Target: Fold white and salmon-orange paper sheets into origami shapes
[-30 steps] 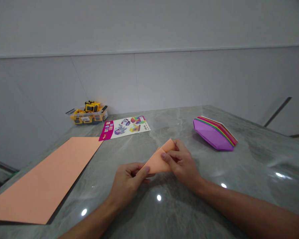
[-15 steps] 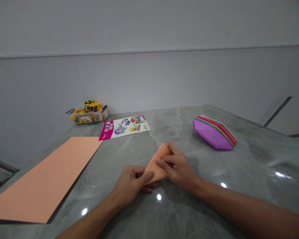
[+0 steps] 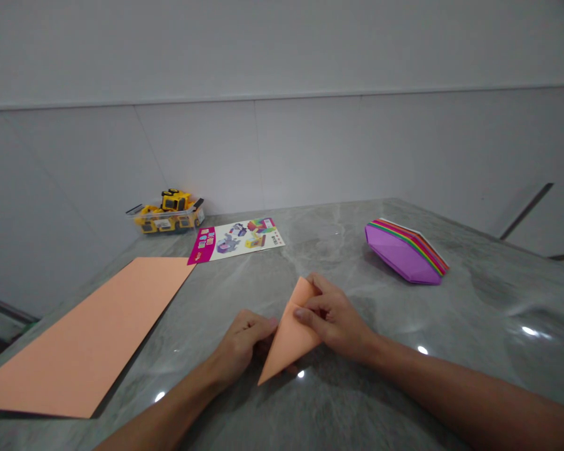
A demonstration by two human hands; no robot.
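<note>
A sheet of peach-orange paper (image 3: pixel 291 343), folded into a narrow pointed shape, is held above the grey table with its sharp tip toward me. My right hand (image 3: pixel 331 313) grips its right side, thumb on the front face and fingers around the upper edge. My left hand (image 3: pixel 247 341) is closed at the paper's left edge, thumb at the edge. Its other fingers reach underneath, mostly hidden, with a bit of fingertip showing below the paper.
On the left lies a large peach-orange sheet (image 3: pixel 98 332). Behind it are a printed picture sheet (image 3: pixel 237 241) and a clear plastic box (image 3: pixel 167 220) holding yellow toy vehicles (image 3: pixel 175 200). A purple folded-paper piece with rainbow edges (image 3: pixel 402 250) rests on the grey marbled table (image 3: pixel 329 250).
My left thumb has come off the paper's front face to its left edge, uncovering the pointed tip. The folded paper has turned a little more upright in my right hand.
</note>
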